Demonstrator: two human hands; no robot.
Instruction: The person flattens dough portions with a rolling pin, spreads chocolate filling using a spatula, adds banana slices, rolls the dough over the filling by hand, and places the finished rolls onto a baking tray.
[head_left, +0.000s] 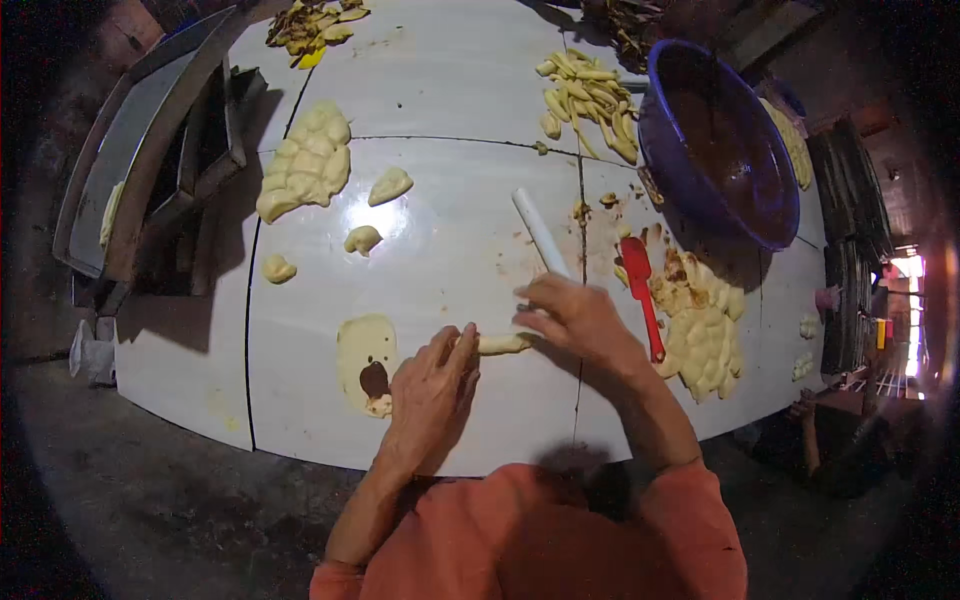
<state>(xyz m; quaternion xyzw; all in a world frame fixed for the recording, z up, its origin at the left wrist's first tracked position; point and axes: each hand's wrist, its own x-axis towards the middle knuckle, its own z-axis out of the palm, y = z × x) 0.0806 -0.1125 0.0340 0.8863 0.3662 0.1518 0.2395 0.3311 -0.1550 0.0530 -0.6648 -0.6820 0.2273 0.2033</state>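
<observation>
One broad white-topped table is stretching beneath a nearly flat bare left hand, gripping nothing, and a half-curled bare right hand, its grip unclear; a slim pale-yellow dough roll is lying between them.

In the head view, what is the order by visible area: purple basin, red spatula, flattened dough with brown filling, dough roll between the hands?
1. Purple basin
2. Flattened dough with brown filling
3. Red spatula
4. Dough roll (visible part)
</observation>
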